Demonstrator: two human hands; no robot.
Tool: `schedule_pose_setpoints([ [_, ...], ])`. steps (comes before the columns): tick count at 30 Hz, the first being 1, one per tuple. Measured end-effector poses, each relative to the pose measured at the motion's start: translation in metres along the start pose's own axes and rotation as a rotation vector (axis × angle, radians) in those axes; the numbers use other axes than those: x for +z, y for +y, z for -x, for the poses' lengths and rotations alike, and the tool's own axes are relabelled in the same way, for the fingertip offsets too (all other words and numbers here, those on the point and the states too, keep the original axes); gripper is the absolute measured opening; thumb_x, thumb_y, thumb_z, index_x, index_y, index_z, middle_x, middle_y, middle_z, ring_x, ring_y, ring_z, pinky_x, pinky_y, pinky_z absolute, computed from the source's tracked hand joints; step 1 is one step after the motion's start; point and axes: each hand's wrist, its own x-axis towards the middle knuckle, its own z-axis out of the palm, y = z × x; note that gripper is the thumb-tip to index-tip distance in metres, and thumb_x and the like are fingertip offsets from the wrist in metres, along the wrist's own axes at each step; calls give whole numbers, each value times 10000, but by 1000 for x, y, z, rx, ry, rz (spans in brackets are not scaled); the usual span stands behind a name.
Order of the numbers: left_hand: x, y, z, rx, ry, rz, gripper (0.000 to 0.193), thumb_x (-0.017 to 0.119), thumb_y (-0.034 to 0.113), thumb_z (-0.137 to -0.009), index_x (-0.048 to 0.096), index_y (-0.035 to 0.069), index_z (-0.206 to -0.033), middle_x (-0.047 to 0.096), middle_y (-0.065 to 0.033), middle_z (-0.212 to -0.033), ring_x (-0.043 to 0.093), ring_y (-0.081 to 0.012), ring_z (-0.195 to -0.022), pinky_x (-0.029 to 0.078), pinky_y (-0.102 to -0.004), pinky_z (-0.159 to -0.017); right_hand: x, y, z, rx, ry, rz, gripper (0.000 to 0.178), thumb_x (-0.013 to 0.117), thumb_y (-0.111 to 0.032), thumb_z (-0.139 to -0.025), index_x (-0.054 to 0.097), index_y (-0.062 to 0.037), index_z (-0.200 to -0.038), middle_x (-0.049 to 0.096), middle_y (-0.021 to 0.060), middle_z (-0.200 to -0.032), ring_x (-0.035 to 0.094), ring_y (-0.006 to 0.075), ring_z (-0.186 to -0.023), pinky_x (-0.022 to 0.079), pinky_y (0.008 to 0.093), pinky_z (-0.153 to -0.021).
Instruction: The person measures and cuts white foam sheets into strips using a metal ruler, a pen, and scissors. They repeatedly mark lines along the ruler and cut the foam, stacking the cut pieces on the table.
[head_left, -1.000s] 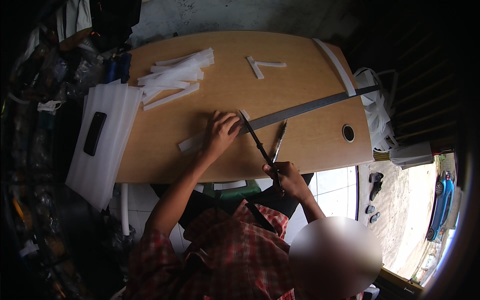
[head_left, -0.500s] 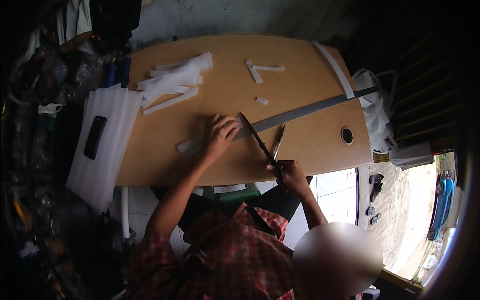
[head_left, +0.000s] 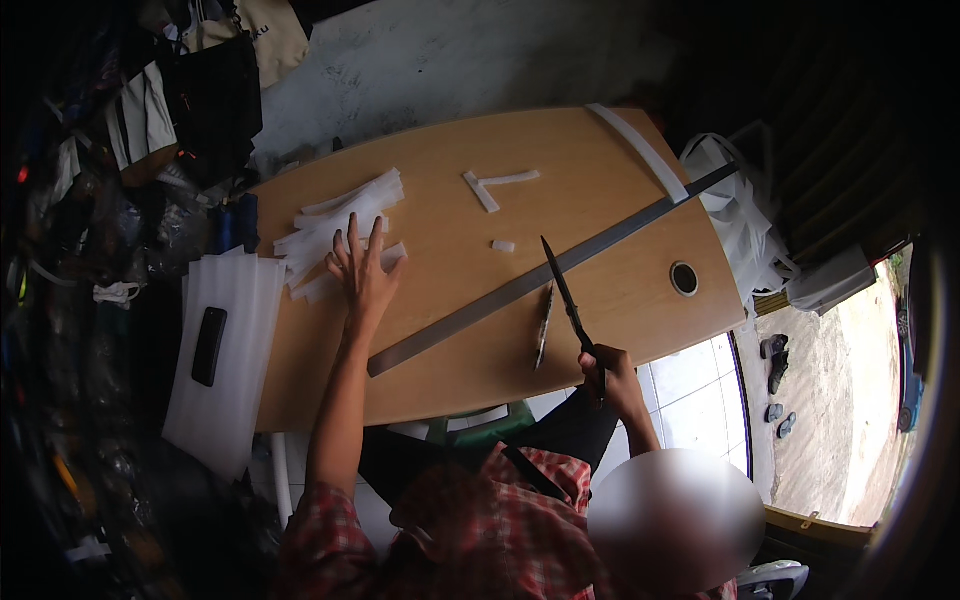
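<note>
My left hand (head_left: 365, 272) lies flat with spread fingers on a pile of white foam strips (head_left: 335, 222) at the far left of the wooden table (head_left: 600, 215). My right hand (head_left: 612, 372) is at the table's near edge and grips black scissors (head_left: 568, 295), blades together and pointing away from me. A long metal ruler (head_left: 520, 288) runs diagonally across the table between the two hands. A pen (head_left: 543, 325) lies beside the scissors. A small white offcut (head_left: 503, 246) rests just beyond the ruler.
Two white strips (head_left: 498, 185) lie in an L shape farther back, and a long white strip (head_left: 640, 150) runs along the right edge. A round cable hole (head_left: 684, 278) is at right. A stack of white foam sheets (head_left: 240, 300) with a black phone (head_left: 209, 345) sits left of the table.
My left hand has left the near end of the ruler and moved left and away onto the strip pile. A small offcut now lies on the table. The scissors hand has barely moved.
</note>
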Motion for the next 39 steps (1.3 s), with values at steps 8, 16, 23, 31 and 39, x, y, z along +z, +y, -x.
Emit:
schedule_pose_setpoints([
  [8, 5, -85, -33, -56, -356, 28, 1183, 836, 532, -664, 128, 304, -1585, 134, -169, -1637, 143, -481, -1473, 46, -782, -1079, -47, -13, -32, -49, 218, 406, 515, 764, -389, -857, 585, 60, -677, 477, 107, -475, 514, 213, -380, 422, 375, -442],
  [16, -1, -27, -39, 95, -91, -32, 980, 697, 585, -808, 219, 207, -1576, 178, -164, -1633, 126, -428, -1496, 17, -765, -1091, -46, -11, -46, -30, 277, 417, 446, 760, -361, -849, 608, 27, -690, 578, 134, -536, 588, 280, -453, 462, 406, -502],
  [23, 28, 109, -8, 642, -529, 420, 668, 437, 514, -1003, 319, 143, -1546, 219, -133, -1625, 213, -354, -1491, 99, -694, -1146, -41, 12, -52, -98, 411, 546, 386, 738, -386, -833, 658, -16, -757, 644, 167, -629, 635, 380, -596, 484, 454, -578],
  [31, 80, 132, -68, 522, -440, 216, 662, 408, 530, -1008, 288, 189, -1562, 43, -119, -1661, 61, -363, -1521, 1, -701, -1142, -40, 25, -71, -132, 529, 599, 206, 693, -234, -774, 678, -40, -843, 663, 168, -668, 653, 381, -629, 509, 456, -592],
  [39, 116, 129, -93, 332, -437, 384, 634, 559, 459, -959, 400, 197, -1514, 138, -118, -1648, 98, -394, -1509, 54, -638, -1178, -64, 4, -113, -228, 434, 889, 247, 702, -233, -753, 660, -60, -923, 655, 171, -688, 658, 361, -625, 508, 440, -549],
])
